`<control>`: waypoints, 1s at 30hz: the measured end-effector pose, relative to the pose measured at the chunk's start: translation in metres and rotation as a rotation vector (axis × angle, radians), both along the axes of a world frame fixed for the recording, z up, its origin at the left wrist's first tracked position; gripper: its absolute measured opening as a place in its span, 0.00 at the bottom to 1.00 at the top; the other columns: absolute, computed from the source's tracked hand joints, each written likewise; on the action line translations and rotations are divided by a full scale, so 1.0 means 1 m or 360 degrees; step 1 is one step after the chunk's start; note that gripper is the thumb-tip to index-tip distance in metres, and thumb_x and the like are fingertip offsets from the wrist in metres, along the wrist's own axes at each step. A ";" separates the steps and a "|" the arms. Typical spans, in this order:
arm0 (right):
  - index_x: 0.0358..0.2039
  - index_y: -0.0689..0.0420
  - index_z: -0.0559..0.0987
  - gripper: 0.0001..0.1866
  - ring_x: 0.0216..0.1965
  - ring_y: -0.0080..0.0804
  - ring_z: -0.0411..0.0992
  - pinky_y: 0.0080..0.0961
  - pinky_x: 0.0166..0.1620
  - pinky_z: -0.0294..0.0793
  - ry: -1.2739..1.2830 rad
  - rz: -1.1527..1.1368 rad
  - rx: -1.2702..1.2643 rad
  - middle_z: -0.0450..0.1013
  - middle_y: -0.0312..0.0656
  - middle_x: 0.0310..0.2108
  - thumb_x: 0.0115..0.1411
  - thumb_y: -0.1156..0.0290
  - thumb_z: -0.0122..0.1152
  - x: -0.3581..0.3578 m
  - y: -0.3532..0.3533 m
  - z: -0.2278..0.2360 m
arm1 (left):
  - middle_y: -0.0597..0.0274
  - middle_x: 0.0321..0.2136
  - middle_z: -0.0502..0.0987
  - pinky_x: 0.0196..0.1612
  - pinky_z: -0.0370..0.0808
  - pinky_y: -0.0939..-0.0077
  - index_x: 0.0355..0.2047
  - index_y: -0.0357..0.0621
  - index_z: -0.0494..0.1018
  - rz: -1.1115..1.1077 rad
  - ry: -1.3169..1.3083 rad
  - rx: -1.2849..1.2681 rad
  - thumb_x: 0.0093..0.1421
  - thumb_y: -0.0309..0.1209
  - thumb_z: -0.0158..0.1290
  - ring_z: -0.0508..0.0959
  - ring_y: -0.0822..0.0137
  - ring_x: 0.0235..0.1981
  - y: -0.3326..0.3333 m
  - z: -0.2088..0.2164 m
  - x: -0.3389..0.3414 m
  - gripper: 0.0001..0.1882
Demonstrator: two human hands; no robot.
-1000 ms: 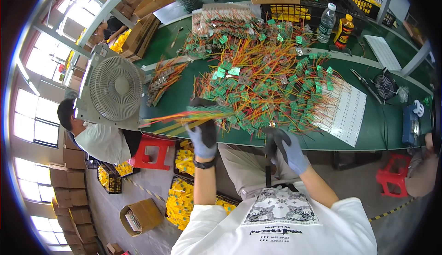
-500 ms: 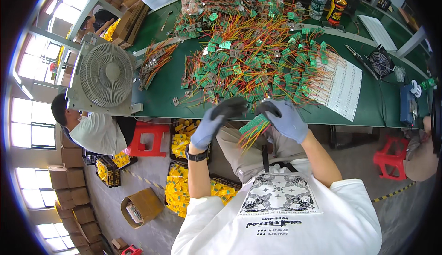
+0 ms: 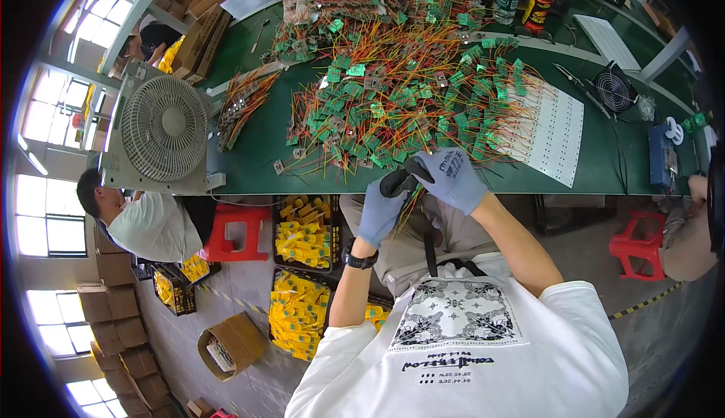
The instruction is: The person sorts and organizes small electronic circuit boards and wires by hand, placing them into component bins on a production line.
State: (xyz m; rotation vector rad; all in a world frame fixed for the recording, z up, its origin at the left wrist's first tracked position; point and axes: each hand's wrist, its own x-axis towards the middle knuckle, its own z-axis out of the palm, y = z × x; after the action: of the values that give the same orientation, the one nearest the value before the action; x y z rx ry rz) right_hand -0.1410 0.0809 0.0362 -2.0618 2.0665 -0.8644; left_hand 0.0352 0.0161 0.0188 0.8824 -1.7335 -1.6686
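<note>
In grey-blue gloves with dark fingers, my left hand (image 3: 383,205) and my right hand (image 3: 453,182) meet at the table's front edge, above my lap. Both are closed around a small bundle of green circuit boards; its red and yellow wires (image 3: 408,209) hang down between them. The gloves hide nearly all of the boards themselves. Just beyond my fingers spreads a large tangled heap of green circuit boards with red and yellow wires (image 3: 393,116). White perforated panels (image 3: 557,135) lie at its right side, with some wires resting over them.
A fan (image 3: 166,127) stands at the table's left end. Two bottles (image 3: 538,6) stand at the back right, with a small black fan (image 3: 615,89) nearer. Black crates of yellow parts (image 3: 302,308) sit on the floor to my left. One person (image 3: 155,222) sits at far left, another at far right.
My left hand has come down and right to join my right hand. The boards, earlier showing in my right hand, are now mostly covered by both gloves. The view has shifted slightly.
</note>
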 end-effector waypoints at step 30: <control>0.52 0.58 0.70 0.24 0.49 0.48 0.70 0.42 0.54 0.67 0.0122 -0.0536 -0.0602 0.71 0.50 0.47 0.60 0.58 0.58 -0.065 -0.128 0.066 | 0.56 0.49 0.73 0.53 0.72 0.68 0.56 0.39 0.64 0.0700 0.0741 0.0569 0.70 0.37 0.42 0.75 0.61 0.49 0.007 0.008 0.028 0.20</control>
State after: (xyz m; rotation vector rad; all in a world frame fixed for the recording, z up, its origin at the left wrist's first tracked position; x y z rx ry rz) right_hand -0.2058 -0.0474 0.1025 -1.9581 2.5021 -1.3383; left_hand 0.0636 0.0228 0.0269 0.8625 -0.8746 -1.7232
